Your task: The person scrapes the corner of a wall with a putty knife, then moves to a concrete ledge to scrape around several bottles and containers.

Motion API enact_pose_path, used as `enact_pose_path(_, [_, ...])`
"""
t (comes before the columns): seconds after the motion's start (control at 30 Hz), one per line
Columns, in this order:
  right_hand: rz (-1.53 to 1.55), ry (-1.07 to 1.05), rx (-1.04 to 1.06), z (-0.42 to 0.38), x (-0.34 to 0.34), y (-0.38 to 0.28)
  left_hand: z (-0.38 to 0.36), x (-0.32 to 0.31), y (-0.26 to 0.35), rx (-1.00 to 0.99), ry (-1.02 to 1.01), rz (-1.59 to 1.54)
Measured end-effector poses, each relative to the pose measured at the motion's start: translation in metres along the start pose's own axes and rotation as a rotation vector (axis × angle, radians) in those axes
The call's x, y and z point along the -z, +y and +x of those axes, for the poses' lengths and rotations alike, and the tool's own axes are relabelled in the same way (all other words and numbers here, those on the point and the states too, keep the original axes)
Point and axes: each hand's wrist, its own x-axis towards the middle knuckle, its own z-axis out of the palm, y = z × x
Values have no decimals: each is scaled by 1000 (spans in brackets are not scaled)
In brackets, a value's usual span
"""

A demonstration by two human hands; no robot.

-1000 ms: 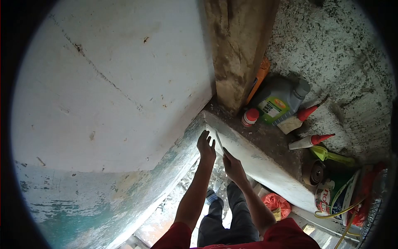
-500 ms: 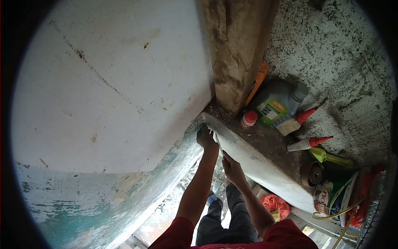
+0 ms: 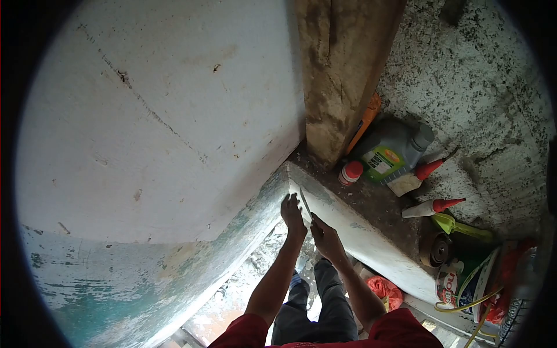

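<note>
Near the corner where two walls meet, my left hand (image 3: 292, 213) is raised with its fingers apart and nothing visible in it. Just to its right, my right hand (image 3: 327, 238) is closed round the lower end of a thin, flat, pointed tool (image 3: 306, 203), which looks like a blade. The tool's tip points up at the pale face of the low wall (image 3: 360, 232), close under its top edge. Whether the tip touches the wall I cannot tell.
On the ledge (image 3: 377, 211) stand a red-capped small bottle (image 3: 350, 173), a grey-green jug (image 3: 391, 148), red-nozzled bottles (image 3: 426, 207) and a brown roll (image 3: 436, 249). A wooden post (image 3: 342, 75) rises behind. A bucket (image 3: 464, 284) and red bag (image 3: 385, 292) are lower right.
My left hand has moved down from the wall corner, and its fingers have opened. My right hand still holds the tool, slightly lower. The view has shifted a little.
</note>
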Motion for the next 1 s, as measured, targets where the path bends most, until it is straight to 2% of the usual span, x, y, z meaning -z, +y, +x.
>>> enact_pose_path(0.07, [20,-64,-67,4,6,-12,-30,-13,27,235,-113,20])
enact_pose_path(0.1, [30,-98,-101,6,8,-17,-31,-12,25,279,-186,-66])
enact_pose_path(0.13, [58,-71,25,11,6,-16,-32,-12,22,323,-258,-151])
enact_pose_path(0.17, [140,-167,-131,13,10,-19,-32,-11,19,367,-330,-238])
enact_pose_path(0.2, [221,-263,-288,19,22,-39,-22,-6,18,489,-502,-452])
enact_pose_path(0.23, [300,-356,-446,23,28,-50,-16,-4,19,492,-532,-503])
enact_pose_path(0.3, [369,-378,-504,29,25,-49,-8,-10,23,493,-597,-613])
enact_pose_path(0.33, [386,-378,-523,32,22,-48,-12,-20,34,545,-407,-549])
enact_pose_path(0.43, [409,-378,-545,37,9,-43,3,-10,26,496,-344,-453])
enact_pose_path(0.47, [442,-376,-554,38,3,-39,8,-5,23,462,-406,-507])
enact_pose_path(0.67, [475,-350,-567,44,-7,-34,24,2,17,443,-462,-452])
enact_pose_path(0.77, [469,-357,-587,51,0,-36,19,-8,21,399,-376,-437])
enact_pose_path(1.0, [548,-360,-605,52,6,-36,12,-14,22,371,-404,-532])
